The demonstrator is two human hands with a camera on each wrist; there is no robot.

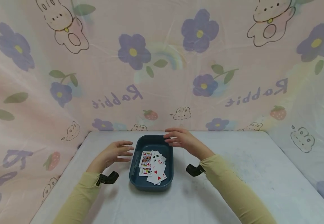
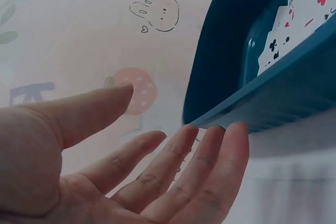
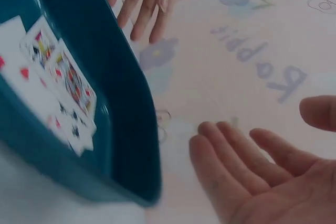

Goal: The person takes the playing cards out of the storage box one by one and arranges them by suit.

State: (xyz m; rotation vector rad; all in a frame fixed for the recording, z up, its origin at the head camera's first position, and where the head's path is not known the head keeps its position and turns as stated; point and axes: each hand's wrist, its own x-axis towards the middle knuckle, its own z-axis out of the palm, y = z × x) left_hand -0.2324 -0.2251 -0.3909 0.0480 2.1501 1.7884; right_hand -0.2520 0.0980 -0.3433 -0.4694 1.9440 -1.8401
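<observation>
In the head view I have my left grip (image 1: 112, 156) and right grip (image 1: 188, 143) both released, flanking a dark-blue tray (image 1: 150, 145) on the tabletop (image 1: 235, 180), its raised sides presumably there to contain the loose, face-up playing cards (image 1: 157, 169). My left-wrist view puts the tray right at that grip's fingertips, contact unclear. In the right-wrist view it sits just beside my empty fingers, so the tabletop likely bears it.

I read "Rabbit" twice on the backdrop (image 1: 167, 84), purple print, mirror-reversed; right wrist cam has it once, slanted. Backdrop's left side carries more mirrored purple letters: one R, rest too skewed for me to call. Playing cards (image 1: 155, 171): red heart pips, black club pips. Corner indices too small or blurred to read.
</observation>
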